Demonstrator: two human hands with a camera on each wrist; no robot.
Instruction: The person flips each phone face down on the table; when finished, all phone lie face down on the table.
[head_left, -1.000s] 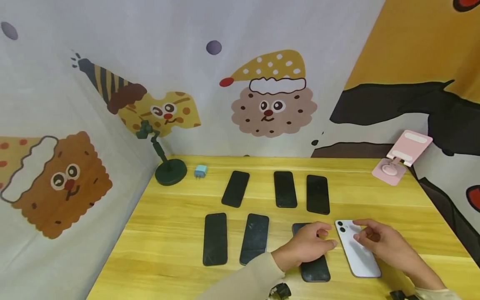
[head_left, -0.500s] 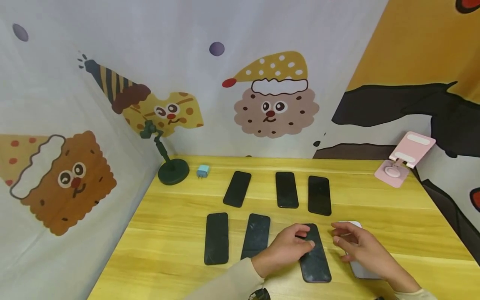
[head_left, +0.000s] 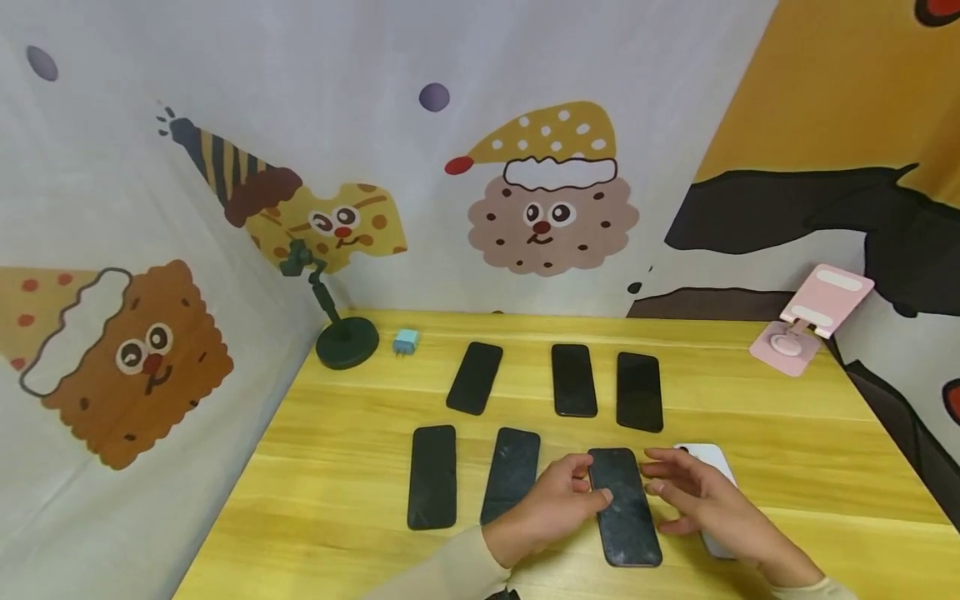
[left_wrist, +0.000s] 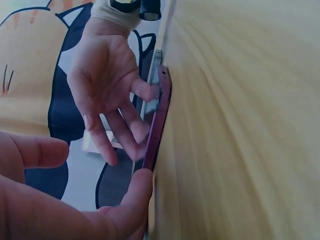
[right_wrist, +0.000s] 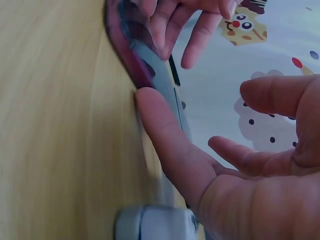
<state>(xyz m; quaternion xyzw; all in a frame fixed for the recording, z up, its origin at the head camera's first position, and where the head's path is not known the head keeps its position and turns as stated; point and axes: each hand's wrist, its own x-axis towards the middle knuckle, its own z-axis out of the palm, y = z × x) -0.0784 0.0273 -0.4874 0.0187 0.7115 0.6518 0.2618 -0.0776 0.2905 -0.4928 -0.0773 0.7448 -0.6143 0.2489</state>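
A black phone lies face up on the yellow wooden table, near the front edge. My left hand touches its left edge with thumb and fingertips. My right hand touches its right edge with loosely spread fingers. In the left wrist view the phone's purple rim shows, with the left thumb against it and the right hand open beyond. The right wrist view shows the right thumb on the same rim. A white phone lies partly hidden under my right hand.
Two black phones lie left of the hands. Three more form a back row. A green stand and blue charger sit back left, a pink phone stand back right. Cloth walls enclose the table.
Both hands moved left, off the white phone and onto the black one. The left hand slid from the top of the black phone to its left edge; the right hand came to its right edge.
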